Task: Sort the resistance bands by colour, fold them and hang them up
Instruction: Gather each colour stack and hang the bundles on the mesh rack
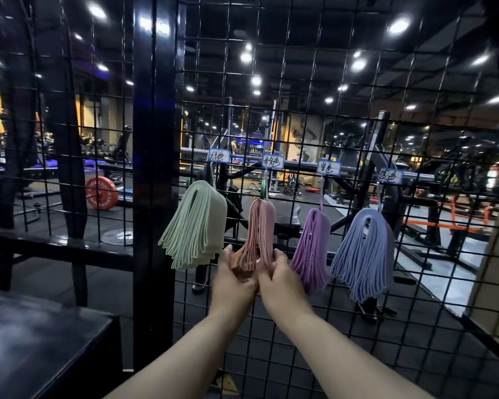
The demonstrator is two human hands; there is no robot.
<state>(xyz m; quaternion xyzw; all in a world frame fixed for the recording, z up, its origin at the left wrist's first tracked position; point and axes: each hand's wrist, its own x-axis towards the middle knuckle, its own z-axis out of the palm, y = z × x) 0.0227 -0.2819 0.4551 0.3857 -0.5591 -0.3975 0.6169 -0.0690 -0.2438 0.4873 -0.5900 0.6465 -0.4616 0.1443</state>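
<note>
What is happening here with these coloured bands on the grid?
A person is hanging folded resistance bands on a black wire grid. The left hand and the right hand both grip the lower ends of the pink bunch, which hangs from its hook. The green bunch, the purple bunch and the blue bunch hang beside it, each under a small label.
</note>
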